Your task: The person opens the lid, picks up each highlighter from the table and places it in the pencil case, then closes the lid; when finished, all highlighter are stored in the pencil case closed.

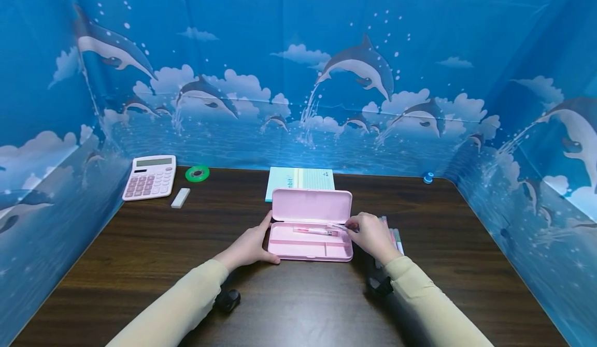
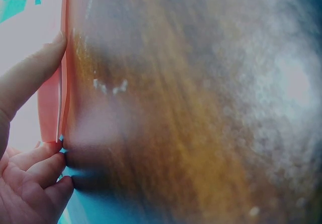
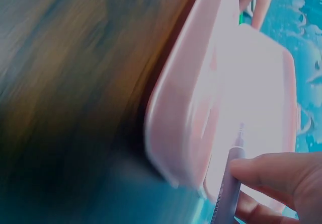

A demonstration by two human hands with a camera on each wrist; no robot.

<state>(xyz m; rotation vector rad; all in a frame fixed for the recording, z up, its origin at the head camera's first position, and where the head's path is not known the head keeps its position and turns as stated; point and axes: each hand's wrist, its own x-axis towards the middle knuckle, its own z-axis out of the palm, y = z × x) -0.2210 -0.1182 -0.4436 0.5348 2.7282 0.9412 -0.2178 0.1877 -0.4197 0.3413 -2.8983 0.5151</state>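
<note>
A pink pencil case lies on the table with its lid raised at the back. My left hand holds the case's left end, thumb at the front edge; in the left wrist view the thumb presses on the rim and fingers curl by the corner. A pen with a pink end lies in the rear compartment. Over the case's right end my right hand pinches another pen, its greyish barrel between thumb and fingers and its tip directed into the case.
Several pens or markers lie right of the case, partly behind my right hand. A mint notepad sits behind the lid. A calculator, a green tape roll and a white eraser are back left; a small blue object stands back right.
</note>
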